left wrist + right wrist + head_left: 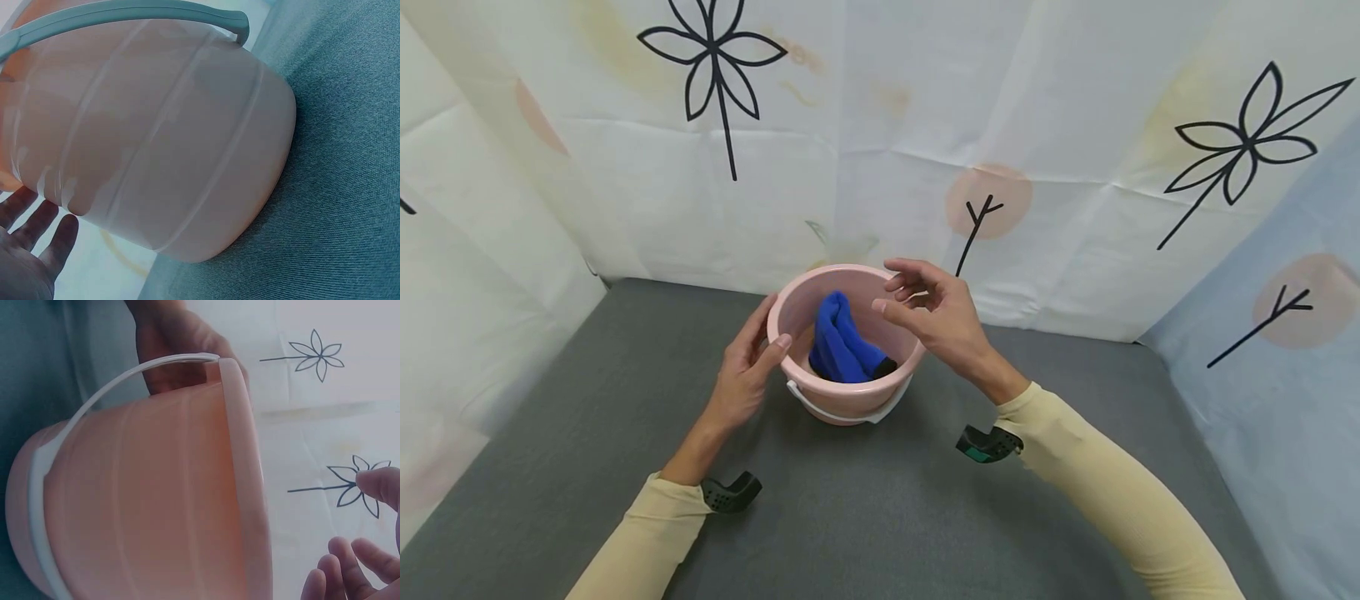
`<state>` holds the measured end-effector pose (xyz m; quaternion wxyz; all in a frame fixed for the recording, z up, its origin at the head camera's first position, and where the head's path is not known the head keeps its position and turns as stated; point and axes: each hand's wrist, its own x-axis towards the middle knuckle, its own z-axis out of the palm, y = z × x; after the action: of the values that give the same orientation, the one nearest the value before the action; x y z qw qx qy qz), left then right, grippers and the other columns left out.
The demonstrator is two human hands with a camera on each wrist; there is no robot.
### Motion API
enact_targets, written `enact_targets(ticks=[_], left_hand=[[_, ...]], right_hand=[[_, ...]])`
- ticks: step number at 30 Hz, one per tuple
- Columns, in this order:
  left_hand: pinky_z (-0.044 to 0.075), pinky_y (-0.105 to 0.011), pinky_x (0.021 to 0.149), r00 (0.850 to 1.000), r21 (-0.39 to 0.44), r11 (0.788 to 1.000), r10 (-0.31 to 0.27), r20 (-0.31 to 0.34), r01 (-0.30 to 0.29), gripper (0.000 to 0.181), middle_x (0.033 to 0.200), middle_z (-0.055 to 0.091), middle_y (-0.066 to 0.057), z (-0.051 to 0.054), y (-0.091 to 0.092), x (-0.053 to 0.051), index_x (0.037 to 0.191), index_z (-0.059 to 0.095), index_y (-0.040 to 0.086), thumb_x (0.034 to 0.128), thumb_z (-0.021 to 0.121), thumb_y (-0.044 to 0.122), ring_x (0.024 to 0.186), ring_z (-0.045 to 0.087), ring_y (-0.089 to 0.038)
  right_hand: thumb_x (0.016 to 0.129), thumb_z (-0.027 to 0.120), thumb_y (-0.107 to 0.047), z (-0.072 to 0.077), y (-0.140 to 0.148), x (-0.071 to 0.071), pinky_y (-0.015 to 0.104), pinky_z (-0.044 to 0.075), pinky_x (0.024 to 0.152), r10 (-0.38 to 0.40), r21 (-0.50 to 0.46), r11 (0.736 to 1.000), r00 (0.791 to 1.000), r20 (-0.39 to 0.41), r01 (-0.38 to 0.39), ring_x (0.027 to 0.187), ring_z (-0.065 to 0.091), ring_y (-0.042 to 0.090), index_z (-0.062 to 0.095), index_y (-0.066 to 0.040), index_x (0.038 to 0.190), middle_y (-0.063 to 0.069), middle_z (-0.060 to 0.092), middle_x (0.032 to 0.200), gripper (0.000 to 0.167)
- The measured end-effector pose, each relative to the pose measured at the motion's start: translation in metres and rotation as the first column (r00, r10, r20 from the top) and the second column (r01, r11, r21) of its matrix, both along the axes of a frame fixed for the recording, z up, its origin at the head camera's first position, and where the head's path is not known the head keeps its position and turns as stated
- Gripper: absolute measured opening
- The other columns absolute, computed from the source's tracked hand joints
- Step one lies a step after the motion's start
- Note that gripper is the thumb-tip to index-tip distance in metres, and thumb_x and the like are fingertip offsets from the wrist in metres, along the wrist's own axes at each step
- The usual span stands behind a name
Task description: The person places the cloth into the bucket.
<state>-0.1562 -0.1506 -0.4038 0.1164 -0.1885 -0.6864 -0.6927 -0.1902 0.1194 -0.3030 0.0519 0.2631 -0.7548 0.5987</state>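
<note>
Already, a blue, black-ended fabric piece (842, 342) is contained in a round pink plastic bucket (842, 398); placing is judged done, the bucket's release remaining. The rim is gripped by the left hand (741, 375), fingers spread against the wall. Nothing is pinched by the right hand (947, 321), its fingers loosely curved above the rim. No brand or writing can be read.

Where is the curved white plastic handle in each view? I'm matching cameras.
Head: handle hangs across the near side of the round pink plastic bucket, below centre.
Left wrist: handle arches along the top, from the left edge past centre.
Right wrist: handle curves down the left half, top centre to bottom left.
Shared landmark: the bucket.
</note>
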Motion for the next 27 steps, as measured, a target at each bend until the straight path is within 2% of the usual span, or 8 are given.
enact_targets(ticks=[7, 14, 18, 21, 24, 25, 27], left_hand=[[0.046, -0.019, 0.1, 1.0, -0.024, 1.0, 0.009, 0.0, -0.009, 0.063, 0.163, 0.031, -0.01, 0.001, -0.003, 0.001, 0.161, 0.028, 0.012, 0.1037, 0.052, 0.003, 0.147, 0.032, -0.032], [0.046, -0.018, 0.1, 1.0, -0.036, 0.999, 0.013, -0.003, -0.013, 0.064, 0.161, 0.034, -0.013, 0.002, -0.004, 0.0, 0.161, 0.029, 0.009, 0.1025, 0.054, 0.002, 0.144, 0.037, -0.033], [0.044, -0.019, 0.101, 0.999, -0.115, 0.993, 0.037, -0.002, -0.037, 0.064, 0.16, 0.035, -0.013, 0.003, -0.006, 0.0, 0.161, 0.028, 0.011, 0.1033, 0.054, 0.006, 0.141, 0.04, -0.031], [0.04, -0.038, 0.11, 0.997, -0.212, 0.975, 0.071, -0.005, -0.071, 0.064, 0.159, 0.036, -0.013, 0.005, -0.008, 0.0, 0.162, 0.025, 0.014, 0.1049, 0.053, 0.013, 0.142, 0.039, -0.029], [0.031, -0.06, 0.111, 0.994, -0.287, 0.952, 0.106, -0.023, -0.108, 0.063, 0.159, 0.038, -0.014, 0.009, -0.013, 0.002, 0.163, 0.022, 0.016, 0.1064, 0.05, 0.017, 0.144, 0.035, -0.03], [0.029, -0.064, 0.111, 0.993, -0.301, 0.946, 0.114, -0.031, -0.118, 0.063, 0.158, 0.038, -0.014, 0.01, -0.014, 0.003, 0.163, 0.022, 0.017, 0.1066, 0.05, 0.018, 0.145, 0.035, -0.031], [0.029, -0.065, 0.11, 0.989, -0.334, 0.931, 0.14, -0.045, -0.148, 0.063, 0.159, 0.037, -0.013, 0.012, -0.018, 0.004, 0.164, 0.021, 0.02, 0.1071, 0.049, 0.02, 0.145, 0.034, -0.032]], right_hand=[[0.089, 0.074, -0.007, -0.005, 0.009, 0.005, 0.034, 0.051, 0.087, -0.005, 0.028, 1.0, 1.0, -0.024, 0.006, 0.097, 0.06, 0.024, 0.062, -0.001, 0.134, 0.016, 0.065, 0.111, 0.047], [0.089, 0.074, -0.001, -0.01, 0.033, 0.017, 0.032, 0.051, 0.09, -0.045, 0.026, 0.999, 0.997, -0.064, 0.047, 0.104, 0.06, 0.029, 0.06, -0.003, 0.137, 0.019, 0.065, 0.114, 0.05], [0.088, 0.073, 0.003, -0.016, 0.051, 0.023, 0.035, 0.051, 0.092, -0.077, 0.035, 0.996, 0.993, -0.088, 0.08, 0.109, 0.059, 0.027, 0.059, -0.003, 0.139, 0.019, 0.065, 0.117, 0.053], [0.088, 0.074, 0.004, -0.024, 0.065, 0.027, 0.036, 0.05, 0.092, -0.113, 0.052, 0.992, 0.988, -0.103, 0.119, 0.109, 0.059, 0.023, 0.06, -0.003, 0.138, 0.016, 0.066, 0.118, 0.052], [0.088, 0.073, 0.005, -0.033, 0.079, 0.03, 0.034, 0.05, 0.092, -0.16, 0.074, 0.983, 0.979, -0.127, 0.17, 0.107, 0.06, 0.019, 0.061, -0.003, 0.137, 0.015, 0.066, 0.118, 0.051], [0.088, 0.073, 0.005, -0.036, 0.083, 0.031, 0.033, 0.05, 0.092, -0.178, 0.082, 0.978, 0.975, -0.135, 0.19, 0.106, 0.059, 0.017, 0.061, -0.003, 0.137, 0.015, 0.066, 0.119, 0.051], [0.089, 0.072, 0.005, -0.044, 0.092, 0.033, 0.03, 0.049, 0.092, -0.214, 0.101, 0.968, 0.964, -0.158, 0.231, 0.107, 0.059, 0.019, 0.06, -0.003, 0.137, 0.017, 0.066, 0.12, 0.05]])
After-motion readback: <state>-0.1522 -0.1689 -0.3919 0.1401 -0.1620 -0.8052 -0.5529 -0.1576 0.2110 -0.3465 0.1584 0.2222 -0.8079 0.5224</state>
